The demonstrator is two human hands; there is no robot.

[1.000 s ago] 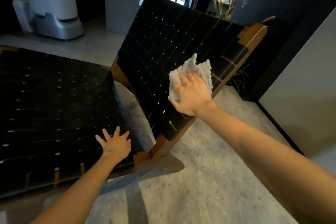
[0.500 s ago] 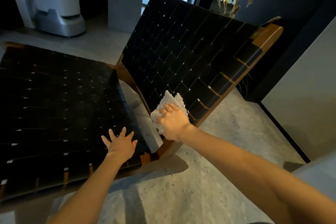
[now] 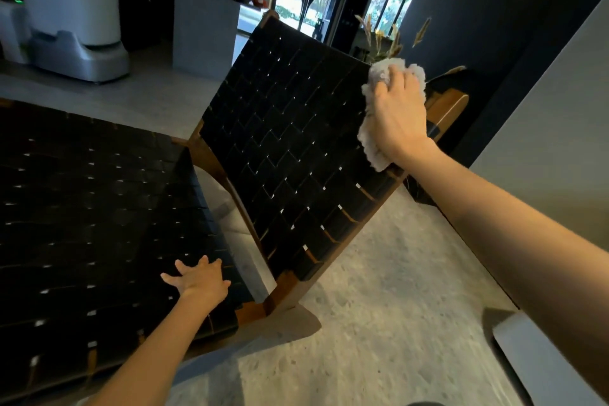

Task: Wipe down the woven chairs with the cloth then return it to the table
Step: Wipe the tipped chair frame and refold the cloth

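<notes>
Right hand (image 3: 397, 115) raised one cloth (image 3: 372, 145) up backrest (image 3: 290, 142).

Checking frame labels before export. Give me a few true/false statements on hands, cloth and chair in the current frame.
1. The right hand presses the cloth against the upper part of the woven backrest. True.
2. The left hand holds a second cloth. False: it lies bare and spread flat on the woven seat.
3. The cloth is dark, matching the weave. False: it is pale and fluffy against the black straps.
4. The chair's wooden frame shows next to the right hand. True.
5. The cloth already lies on a table. False: it is under the right hand, on the backrest.
</notes>
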